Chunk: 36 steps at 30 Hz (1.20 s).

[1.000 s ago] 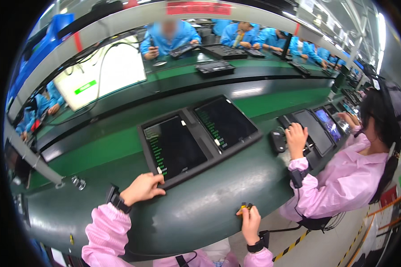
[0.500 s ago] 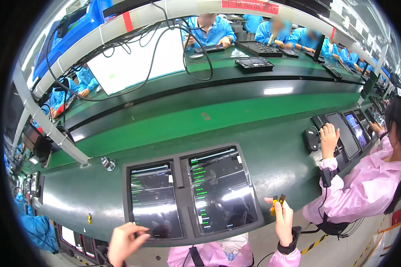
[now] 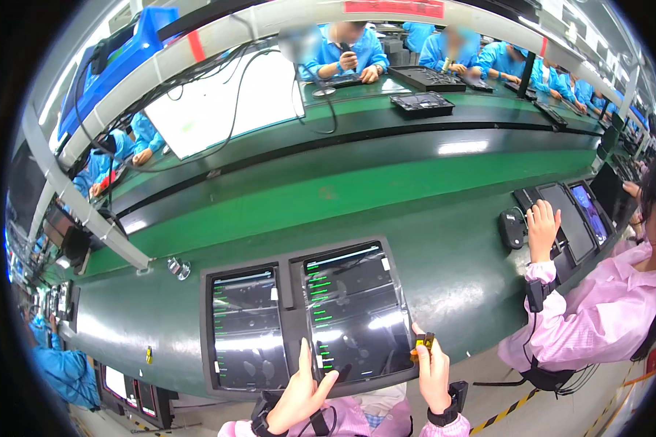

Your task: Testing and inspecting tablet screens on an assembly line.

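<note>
Two tablets lie side by side in a dark grey foam tray, the left tablet (image 3: 249, 328) and the right tablet (image 3: 357, 313), both lit with green text lines on black screens. My left hand (image 3: 295, 397) is at the lower left corner of the right tablet, index finger and thumb spread; whether it presses on the screen I cannot tell. At that tablet's right edge, my right hand (image 3: 434, 375) pinches a small yellow-and-black piece (image 3: 423, 342). The foam tray (image 3: 288, 291) rests along the bench's near edge.
A small clear glass-like item (image 3: 178, 269) stands beyond the tray, and a small yellow piece (image 3: 149, 355) lies left of it. At right, a co-worker in pink (image 3: 590, 313) reaches over a black device (image 3: 512, 229) and tablets. A white lit panel (image 3: 226, 102) stands across the bench.
My left hand has moved right, from the left tablet's lower edge to the right tablet's lower left corner. My right hand has come left to the tray's edge with the yellow-and-black piece.
</note>
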Motion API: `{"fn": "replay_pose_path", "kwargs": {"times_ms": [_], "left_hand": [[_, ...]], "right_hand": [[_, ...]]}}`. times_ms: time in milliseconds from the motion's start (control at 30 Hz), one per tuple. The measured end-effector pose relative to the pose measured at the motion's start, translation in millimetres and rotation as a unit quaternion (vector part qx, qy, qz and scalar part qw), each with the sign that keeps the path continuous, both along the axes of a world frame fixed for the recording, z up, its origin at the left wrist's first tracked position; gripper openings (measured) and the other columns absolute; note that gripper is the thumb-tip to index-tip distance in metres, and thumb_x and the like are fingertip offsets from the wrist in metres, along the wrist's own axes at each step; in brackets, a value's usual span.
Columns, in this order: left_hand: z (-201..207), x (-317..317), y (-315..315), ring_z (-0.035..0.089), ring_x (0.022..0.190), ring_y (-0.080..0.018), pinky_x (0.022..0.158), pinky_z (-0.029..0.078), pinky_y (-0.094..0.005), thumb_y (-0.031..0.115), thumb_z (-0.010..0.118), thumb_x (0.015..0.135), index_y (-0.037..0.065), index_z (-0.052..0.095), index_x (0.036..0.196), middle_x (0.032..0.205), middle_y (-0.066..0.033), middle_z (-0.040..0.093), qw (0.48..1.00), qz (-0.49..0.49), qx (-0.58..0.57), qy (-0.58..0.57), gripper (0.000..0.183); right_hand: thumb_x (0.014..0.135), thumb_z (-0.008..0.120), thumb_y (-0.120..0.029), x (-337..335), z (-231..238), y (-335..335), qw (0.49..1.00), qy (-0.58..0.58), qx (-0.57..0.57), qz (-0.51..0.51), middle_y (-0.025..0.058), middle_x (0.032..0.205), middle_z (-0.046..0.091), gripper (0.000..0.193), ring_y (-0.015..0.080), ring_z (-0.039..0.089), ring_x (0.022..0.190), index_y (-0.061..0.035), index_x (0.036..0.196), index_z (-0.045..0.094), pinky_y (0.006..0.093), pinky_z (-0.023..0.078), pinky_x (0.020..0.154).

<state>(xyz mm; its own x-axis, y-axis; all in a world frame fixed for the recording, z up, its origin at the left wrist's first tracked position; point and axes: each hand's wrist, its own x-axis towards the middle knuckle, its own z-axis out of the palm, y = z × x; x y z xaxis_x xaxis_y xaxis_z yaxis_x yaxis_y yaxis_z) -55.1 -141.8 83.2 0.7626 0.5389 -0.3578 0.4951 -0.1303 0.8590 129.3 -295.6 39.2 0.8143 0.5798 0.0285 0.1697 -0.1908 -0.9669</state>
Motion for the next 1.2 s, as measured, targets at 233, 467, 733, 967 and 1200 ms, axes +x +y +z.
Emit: {"fn": "replay_pose_path", "kwargs": {"times_ms": [233, 467, 733, 967, 1200], "left_hand": [[-15, 1, -2, 0.064, 0.089, -0.0264, 0.061, 0.059, -0.035, 0.017, 0.049, 0.094, 0.004, -0.01, 0.143, 0.143, -0.0358, 0.009, 0.992, 0.058, -0.081, -0.08, 0.077], [-2, 4, 3, 0.027, 0.043, -0.0029, 0.047, 0.056, -0.0314, 0.041, 0.037, 0.097, 0.005, 0.026, 0.136, 0.142, -0.024, 0.029, 0.959, 0.178, -0.198, -0.095, 0.054], [1, -11, 0, 0.027, 0.042, -0.0036, 0.04, 0.047, -0.0238, 0.04, 0.043, 0.092, 0.004, 0.048, 0.11, 0.137, -0.0175, 0.04, 0.943, 0.163, -0.252, -0.142, 0.041], [16, -29, -5, 0.026, 0.043, -0.0034, 0.04, 0.046, -0.0236, 0.039, 0.042, 0.093, 0.004, 0.048, 0.109, 0.138, -0.0135, 0.04, 0.935, 0.185, -0.268, -0.14, 0.039], [22, -51, -16, 0.044, 0.055, -0.0035, 0.048, 0.037, -0.0165, 0.026, 0.051, 0.093, 0.009, 0.053, 0.115, 0.137, -0.0098, 0.044, 0.889, 0.213, -0.352, -0.2, 0.028]], "right_hand": [[0.087, 0.052, -0.008, -12, 0, -2, 0.991, -0.127, -0.026, 0.034, 0.0193, 0.127, 0.052, 0.038, 0.0321, 0.049, 0.116, 0.0012, 0.124, 0.052, 0.0366, 0.036, 0.096], [0.091, 0.053, -0.018, -6, -3, -6, 0.991, -0.13, -0.015, 0.041, 0.0196, 0.126, 0.051, 0.038, 0.0299, 0.053, 0.108, -0.0009, 0.125, 0.051, 0.0363, 0.036, 0.092], [0.095, 0.048, -0.017, -5, -8, -15, 0.996, 0.011, 0.054, 0.066, 0.0161, 0.115, 0.055, 0.034, 0.021, 0.062, 0.084, -0.0045, 0.125, 0.053, 0.0313, 0.045, 0.082], [0.096, 0.044, -0.012, -19, 3, -24, 0.99, 0.107, 0.048, 0.081, 0.0109, 0.118, 0.055, 0.033, 0.0118, 0.058, 0.078, 0.0027, 0.124, 0.052, 0.0253, 0.047, 0.073], [0.097, 0.043, -0.014, -31, 11, -30, 0.979, 0.172, 0.068, 0.079, 0.0092, 0.124, 0.052, 0.034, 0.0098, 0.053, 0.082, 0.0033, 0.125, 0.051, 0.0239, 0.045, 0.077]]}}
